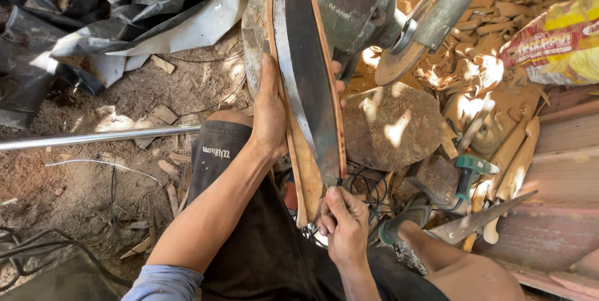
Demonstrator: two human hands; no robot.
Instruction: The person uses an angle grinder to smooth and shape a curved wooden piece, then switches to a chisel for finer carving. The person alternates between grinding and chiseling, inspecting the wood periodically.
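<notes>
I hold a long dark metal blade (309, 70) laid flat on a thin wooden board (302, 179) of about the same curved shape. My left hand (269, 111) wraps around the left edge of board and blade near their middle, fingertips showing on the far side. My right hand (343, 226) pinches the lower end of the blade where it narrows. The upper end of the blade reaches up beside a grey-green bench grinder (355, 1) with a tan grinding disc (399, 64).
A rough wood block (393, 126) sits below the disc. A green power drill (471, 170), a second bare blade (480, 220) and carved pale wooden pieces (518, 164) lie to the right. A metal pipe (100, 139), black plastic sheeting (93, 8), cables and wood scraps cover the dirt floor at left.
</notes>
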